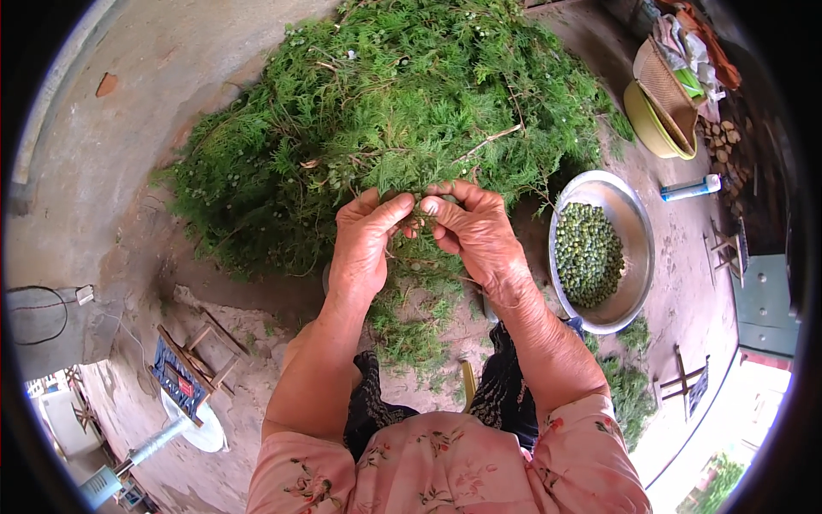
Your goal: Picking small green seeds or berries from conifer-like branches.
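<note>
My left hand (367,231) and my right hand (476,232) meet in front of me, thumbs and fingertips pinching a leafy conifer sprig (419,243) between them. Fingers and thumbs partly hide the sprig. Beyond them rises a large heap of cut green conifer branches (398,103), with small pale cones showing among the foliage. Right of my right forearm stands a round metal basin (632,283), holding a mound of small green cones (585,254).
Loose foliage (411,334) litters the floor by my feet. At left stand a folding stool (183,372) and a fan (192,430). Back right are nested yellow and woven baskets (655,122), bags, and a blue-and-white cylinder (690,187). Another folding stool (684,383) stands lower right.
</note>
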A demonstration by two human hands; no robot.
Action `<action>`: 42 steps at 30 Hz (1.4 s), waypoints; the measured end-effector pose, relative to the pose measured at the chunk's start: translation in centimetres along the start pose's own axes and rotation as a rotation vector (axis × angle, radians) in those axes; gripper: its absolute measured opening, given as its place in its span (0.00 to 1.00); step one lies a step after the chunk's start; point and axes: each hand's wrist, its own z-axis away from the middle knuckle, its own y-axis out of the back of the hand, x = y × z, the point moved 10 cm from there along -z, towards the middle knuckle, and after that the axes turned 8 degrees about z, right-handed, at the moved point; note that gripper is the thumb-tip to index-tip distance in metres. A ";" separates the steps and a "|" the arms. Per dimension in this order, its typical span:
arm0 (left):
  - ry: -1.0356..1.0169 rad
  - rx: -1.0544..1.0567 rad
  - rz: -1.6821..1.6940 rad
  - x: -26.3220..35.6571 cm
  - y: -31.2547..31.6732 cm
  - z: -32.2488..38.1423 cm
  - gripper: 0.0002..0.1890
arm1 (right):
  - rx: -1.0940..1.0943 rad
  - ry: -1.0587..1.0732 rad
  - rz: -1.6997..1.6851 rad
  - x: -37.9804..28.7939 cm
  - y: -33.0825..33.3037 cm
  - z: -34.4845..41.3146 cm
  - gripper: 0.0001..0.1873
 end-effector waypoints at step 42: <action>0.184 0.259 0.340 -1.2 3.4 -1.1 0.08 | 1.245 -0.039 1.496 -1.9 40.7 11.0 0.12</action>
